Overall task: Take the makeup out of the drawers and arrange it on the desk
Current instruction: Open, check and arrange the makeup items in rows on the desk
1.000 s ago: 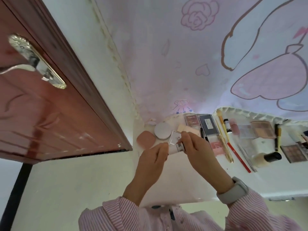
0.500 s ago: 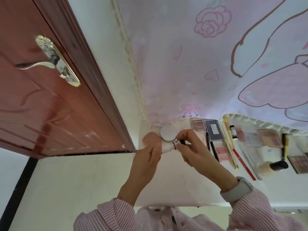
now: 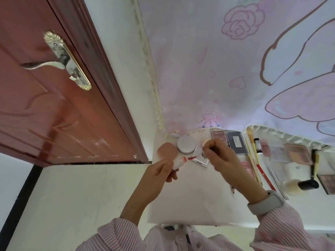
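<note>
Left hand (image 3: 159,171) grips open lip gloss tube (image 3: 178,163); right hand (image 3: 220,156) pinches wand (image 3: 194,157). Risk: wet tip smears desk (image 3: 190,196) or compact (image 3: 200,156).

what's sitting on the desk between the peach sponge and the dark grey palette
In the head view, between the peach sponge and the dark grey palette sits a round white compact, then the right hand over a small square compact.
</note>
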{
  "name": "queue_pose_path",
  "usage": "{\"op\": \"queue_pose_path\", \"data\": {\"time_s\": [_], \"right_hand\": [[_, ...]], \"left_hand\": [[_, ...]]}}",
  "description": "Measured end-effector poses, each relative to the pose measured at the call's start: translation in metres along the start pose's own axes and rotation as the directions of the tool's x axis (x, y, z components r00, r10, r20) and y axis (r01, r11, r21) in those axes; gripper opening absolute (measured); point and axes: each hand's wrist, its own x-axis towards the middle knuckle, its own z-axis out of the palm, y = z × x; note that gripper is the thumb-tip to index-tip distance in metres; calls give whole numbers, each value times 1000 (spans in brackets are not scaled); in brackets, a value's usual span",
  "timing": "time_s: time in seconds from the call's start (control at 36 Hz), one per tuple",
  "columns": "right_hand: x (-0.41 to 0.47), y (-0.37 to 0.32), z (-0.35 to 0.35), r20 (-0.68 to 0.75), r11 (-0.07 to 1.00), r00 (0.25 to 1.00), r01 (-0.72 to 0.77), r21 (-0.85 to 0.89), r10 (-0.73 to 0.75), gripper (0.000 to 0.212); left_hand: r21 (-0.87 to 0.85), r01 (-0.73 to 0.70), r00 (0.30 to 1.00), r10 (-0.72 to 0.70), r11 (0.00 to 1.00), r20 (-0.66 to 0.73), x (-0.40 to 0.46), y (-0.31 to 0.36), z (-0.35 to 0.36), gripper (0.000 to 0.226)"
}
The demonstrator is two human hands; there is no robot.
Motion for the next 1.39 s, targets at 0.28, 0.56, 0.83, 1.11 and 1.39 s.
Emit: {"op": "queue_pose_path", "data": {"time_s": [0.28, 0.56, 0.83, 1.11, 1.39], "right_hand": [[8, 48, -10, -94, 626, 867, -274, 730, 490, 13], [-4, 119, 57, -72, 802, 814, -545, 245, 576, 8], [22, 163, 74, -147, 885, 934, -355, -301, 324, 17], [41, 183, 77, -195, 813, 937, -348, -467, 289, 17], [34, 188, 84, -222, 800, 969, -217, -559, 107, 14]], "left_hand": [[-672, 133, 963, -256, 729, -88, 7, -33, -6, 20], [-174, 252, 870, -301, 952, -389, 26, -105, 27, 24], [247, 225, 919, -122, 943, -374, 54, -138, 42, 17], [430, 138, 932, 29, 892, -360, 69, -143, 47, 18], [438, 180, 922, 4, 881, -388, 70, -152, 49, 22]]}}
